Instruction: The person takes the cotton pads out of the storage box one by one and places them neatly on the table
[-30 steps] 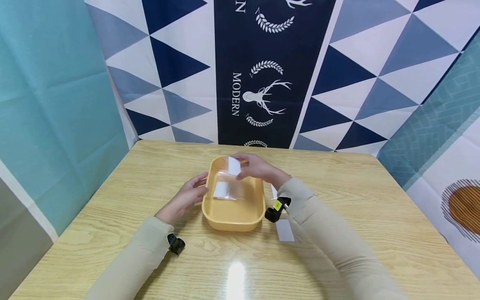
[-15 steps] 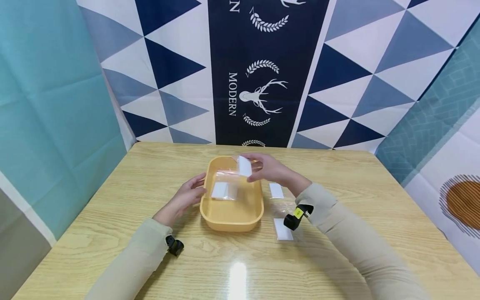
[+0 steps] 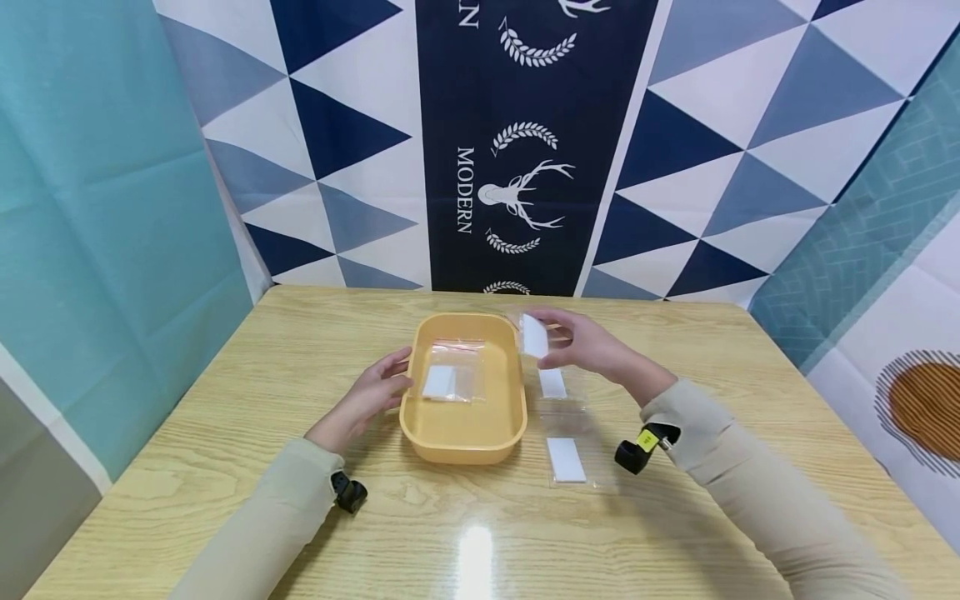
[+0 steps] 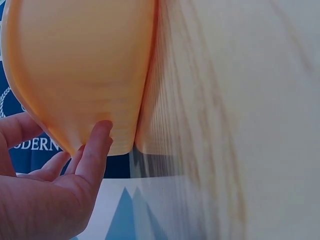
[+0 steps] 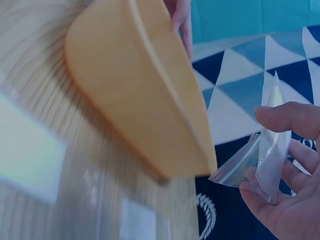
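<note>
A yellow-orange plastic tub (image 3: 465,433) stands on the table with a clear zip bag (image 3: 442,382) inside it, a white rectangle in the bag. My left hand (image 3: 369,398) is at the tub's left side, fingertips touching the outer wall in the left wrist view (image 4: 55,185). Just beyond the right rim, my right hand (image 3: 588,343) pinches another clear zip bag (image 3: 534,336) with a white piece inside, between thumb and fingers. In the right wrist view this held bag (image 5: 272,155) stands on edge, its red-lined zip strip toward the tub.
Two more zip bags with white pieces lie on the wooden table (image 3: 675,367) right of the tub: a nearer bag (image 3: 566,460) and a farther bag (image 3: 552,383), partly under my right hand. A patterned cloth (image 3: 360,167) hangs behind the table's far edge.
My right hand has moved right with its zip bag, from above the tub to past its right rim. My left hand has stayed at the tub's left side.
</note>
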A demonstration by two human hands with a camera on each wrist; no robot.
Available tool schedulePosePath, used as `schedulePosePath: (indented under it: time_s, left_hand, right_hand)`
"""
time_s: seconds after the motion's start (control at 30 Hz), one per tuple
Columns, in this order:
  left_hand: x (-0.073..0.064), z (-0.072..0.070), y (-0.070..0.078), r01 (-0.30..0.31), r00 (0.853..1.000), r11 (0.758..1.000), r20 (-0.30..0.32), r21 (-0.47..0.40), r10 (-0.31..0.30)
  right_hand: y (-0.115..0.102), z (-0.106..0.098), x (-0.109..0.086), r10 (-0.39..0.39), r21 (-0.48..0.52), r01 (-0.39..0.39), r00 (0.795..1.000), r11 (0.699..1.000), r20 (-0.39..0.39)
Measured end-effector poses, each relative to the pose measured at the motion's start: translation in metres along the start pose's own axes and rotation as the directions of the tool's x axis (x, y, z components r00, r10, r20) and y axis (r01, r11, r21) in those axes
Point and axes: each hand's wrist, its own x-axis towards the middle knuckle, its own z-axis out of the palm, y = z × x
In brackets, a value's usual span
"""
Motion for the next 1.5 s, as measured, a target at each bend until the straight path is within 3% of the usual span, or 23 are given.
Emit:
schedulePosePath:
  time_s: [0.8,1.0,1.2,1.5]
  left_hand:
    - [-0.001,0.002,0.001,-0.013,1.000,1.000,0.008,0.009,0.013]
    - [0.001,0.001,0.000,-0.018,1.000,1.000,0.006,0.013,0.018]
    - [0.000,0.000,0.000,-0.021,1.000,1.000,0.009,0.018,0.021]
    - [-0.001,0.001,0.000,-0.020,1.000,1.000,0.008,0.018,0.020]
  right_hand:
    - [0.081,-0.047,-0.042,0.023,-0.056,-0.027,0.996,0.998,-0.081]
    - [0.099,-0.057,-0.045,0.005,-0.182,-0.019,0.997,0.983,-0.076]
    - [0.116,-0.062,-0.044,0.043,-0.328,-0.075,0.994,0.942,-0.101]
    - [0.134,-0.057,-0.044,0.062,-0.381,-0.080,0.996,0.921,-0.059]
